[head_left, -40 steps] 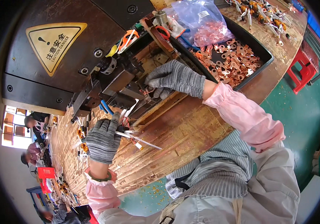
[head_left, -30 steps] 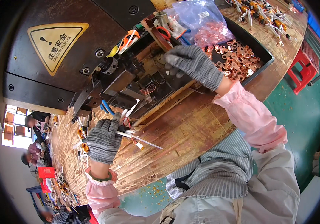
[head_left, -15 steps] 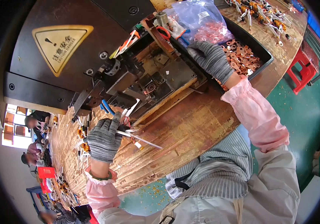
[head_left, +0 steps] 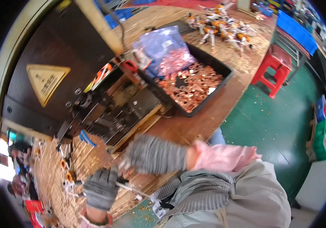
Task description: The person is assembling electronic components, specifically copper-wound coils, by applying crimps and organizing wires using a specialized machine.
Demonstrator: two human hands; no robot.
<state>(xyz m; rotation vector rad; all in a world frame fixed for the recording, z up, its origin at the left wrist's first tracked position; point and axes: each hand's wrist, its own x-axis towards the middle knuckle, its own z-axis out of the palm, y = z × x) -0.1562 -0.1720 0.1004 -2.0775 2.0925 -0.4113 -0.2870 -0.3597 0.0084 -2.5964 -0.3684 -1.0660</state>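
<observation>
Near the table's front edge, my left hand (head_left: 101, 188), in a grey knitted glove, is closed on a thin white-sleeved wire lead (head_left: 134, 190). The lead's end sticks out to the right, over the table's edge. My right hand (head_left: 155, 155), gloved the same way, is just right of and above it. It is smeared by motion, so its fingers and anything in them cannot be made out. Beyond the hands, a black tray (head_left: 208, 98) holds a heap of copper terminal lugs (head_left: 187, 85), with a clear plastic bag (head_left: 166, 47) of more copper pieces on top.
A dark press machine (head_left: 109, 110) with a yellow warning triangle (head_left: 47, 81) stands at the left. Blue-handled pliers or cutters (head_left: 87, 138) lie below it. Coils with white leads (head_left: 220, 26) are piled at the far right of the table. A red stool (head_left: 273, 70) stands on the green floor.
My right hand has left the copper lug tray and come down beside my left hand. My left hand still grips the lead. The view has shifted, showing more of the tray and floor.
</observation>
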